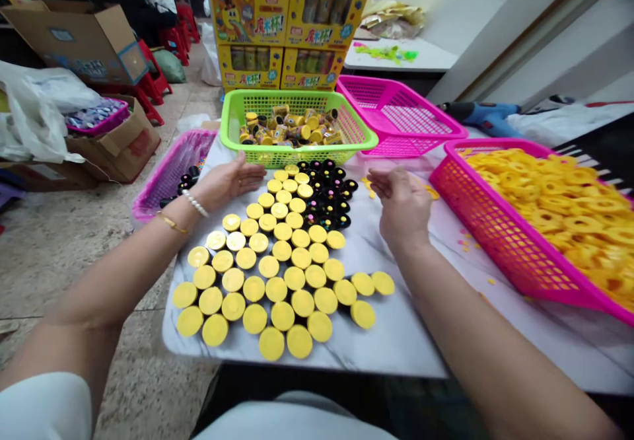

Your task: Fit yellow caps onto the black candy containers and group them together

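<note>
Yellow round flat caps (276,289), several dozen, topped short dark containers standing upright in loose, partly touching rows on a white, grey-veined counter (396,351). Adjoining these at the far side: one cluster of small glossy black cups (331,195), with pink and yellow bits showing in them. Left hand (225,179): raised just left of the far rows, fingers extended, grip spread and holding nothing visible; at its wrist, one white beaded bracelet (195,203) and, farther up, one gold-coloured bangle (172,222). Right hand (403,205): just right of the black cups, fingers curled toward the thumb; whether its grip had hold of anything could not be told. Behind the cups: one green plastic lattice basket (297,157) of small yellow-and-black cylinders (294,121). At right: one bright pink plastic lattice basket (500,242), heaped with yellow ring-shaped plastic pieces (549,195). Beyond the green basket: stacked yellow printed cartons (247,14).
</note>
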Action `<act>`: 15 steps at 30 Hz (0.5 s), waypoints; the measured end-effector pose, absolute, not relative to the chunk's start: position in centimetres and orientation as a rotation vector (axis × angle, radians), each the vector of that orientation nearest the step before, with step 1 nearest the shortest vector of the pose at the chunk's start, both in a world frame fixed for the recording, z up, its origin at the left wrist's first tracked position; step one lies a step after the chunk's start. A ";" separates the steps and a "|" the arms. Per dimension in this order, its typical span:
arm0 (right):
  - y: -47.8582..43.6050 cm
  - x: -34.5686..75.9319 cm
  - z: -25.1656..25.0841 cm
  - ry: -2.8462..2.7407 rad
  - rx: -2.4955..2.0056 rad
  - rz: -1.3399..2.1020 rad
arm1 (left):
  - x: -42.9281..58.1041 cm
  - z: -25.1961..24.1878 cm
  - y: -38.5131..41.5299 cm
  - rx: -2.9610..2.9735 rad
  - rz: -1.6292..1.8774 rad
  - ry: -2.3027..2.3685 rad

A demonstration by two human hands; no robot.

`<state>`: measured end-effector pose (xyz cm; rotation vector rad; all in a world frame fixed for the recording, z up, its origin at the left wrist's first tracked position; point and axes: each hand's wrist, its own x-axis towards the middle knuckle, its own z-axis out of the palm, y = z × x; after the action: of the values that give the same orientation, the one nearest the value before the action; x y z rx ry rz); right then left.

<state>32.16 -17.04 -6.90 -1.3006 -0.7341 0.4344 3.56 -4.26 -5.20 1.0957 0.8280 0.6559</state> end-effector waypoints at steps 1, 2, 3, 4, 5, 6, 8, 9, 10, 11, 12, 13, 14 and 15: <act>-19.0 32.0 -6.7 -0.698 -1.270 0.504 | 2.3 -4.7 -5.1 1.094 0.662 0.838; -21.2 31.7 -6.7 -0.664 -1.246 0.572 | 1.1 -4.3 -6.3 1.089 0.671 0.840; -23.5 31.2 -6.8 -0.642 -1.241 0.628 | -0.2 -3.9 -7.6 1.085 0.673 0.849; -25.6 30.5 -7.0 -0.633 -1.259 0.665 | -1.4 -3.7 -9.2 1.086 0.682 0.863; -27.6 29.7 -7.3 -0.633 -1.288 0.692 | -2.6 -3.6 -11.1 1.090 0.720 0.891; -29.2 28.9 -7.6 -0.654 -1.311 0.705 | -3.5 -3.7 -13.2 1.107 0.773 0.925; -31.3 27.2 -8.2 -0.739 -1.351 0.697 | -4.8 -4.2 -17.9 1.219 1.006 1.055; -31.8 26.4 -8.4 -0.790 -1.371 0.686 | -5.0 -4.6 -20.4 1.343 1.145 1.133; -32.0 25.7 -8.5 -0.838 -1.394 0.673 | -5.0 -5.1 -22.8 1.498 1.187 1.234; -32.0 25.1 -8.5 -0.875 -1.421 0.661 | -4.7 -5.6 -25.0 1.562 1.174 1.281; -31.9 24.5 -8.5 -0.898 -1.450 0.649 | -4.3 -6.0 -26.9 1.596 1.139 1.320; -31.6 24.0 -8.4 -0.912 -1.480 0.630 | -3.8 -6.5 -28.3 1.673 1.113 1.390; -31.4 23.5 -8.3 -0.915 -1.510 0.603 | -3.3 -6.8 -29.2 1.823 1.056 1.479; -31.2 23.0 -8.2 -0.913 -1.538 0.573 | -2.8 -7.0 -29.6 1.941 1.019 1.531</act>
<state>23.03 -31.17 -8.17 -1.5384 -0.9131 0.5729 -2.80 -29.63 -7.05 1.9412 1.5310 1.0193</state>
